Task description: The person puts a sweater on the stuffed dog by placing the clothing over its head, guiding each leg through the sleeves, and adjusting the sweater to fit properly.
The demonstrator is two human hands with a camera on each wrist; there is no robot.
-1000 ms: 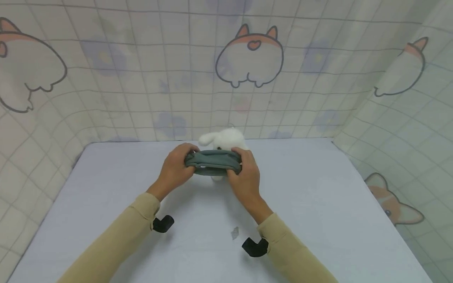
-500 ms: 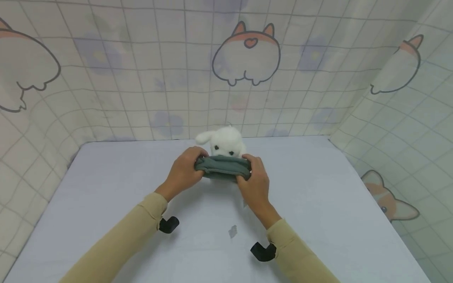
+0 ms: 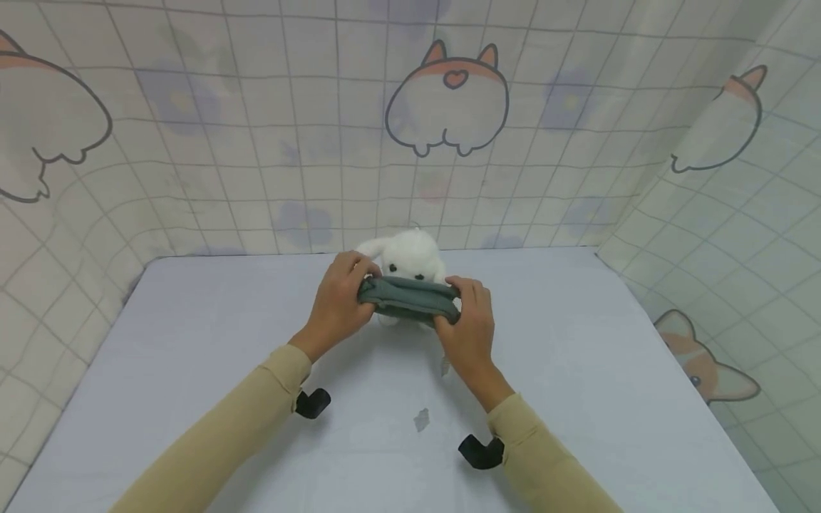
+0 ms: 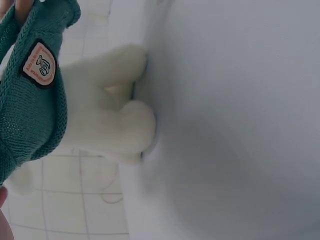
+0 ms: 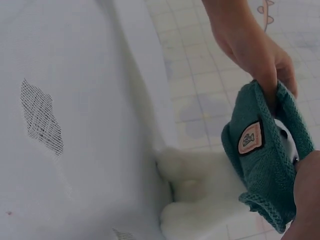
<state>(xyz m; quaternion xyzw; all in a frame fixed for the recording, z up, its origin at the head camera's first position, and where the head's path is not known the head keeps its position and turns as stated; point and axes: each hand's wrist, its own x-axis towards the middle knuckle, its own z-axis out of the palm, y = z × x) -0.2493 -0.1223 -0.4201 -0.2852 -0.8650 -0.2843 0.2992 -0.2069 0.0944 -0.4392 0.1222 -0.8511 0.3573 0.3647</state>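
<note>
Bench (image 3: pixel 577 370): pale bluish-white top, far edge nearly straight, grey hatched patch (image 3: pixel 421 420) near its middle. Off-white patterned sheeting (image 3: pixel 256 178) at back, left and right: thin dark grid lines, faint purple flowers (image 3: pixel 571 100), cartoon corgi rear (image 3: pixel 447 103) at back centre, corgi head (image 3: pixel 705 356) at right. Lighting diffuse; bench shadows soft-edged.

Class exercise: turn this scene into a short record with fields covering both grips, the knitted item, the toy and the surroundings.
Left grip: pinches one end of the green knitted item
Right grip: pinches the other end
Green knitted item: raised above the table, in front of the toy's lower face; whether it goes round the toy is unclear
Patch: pinkish, dark-edged, on the knitted item
White plush toy: upright, feet on the table
Table: pale surface
Backdrop: grid-patterned, with cartoon animals
</note>
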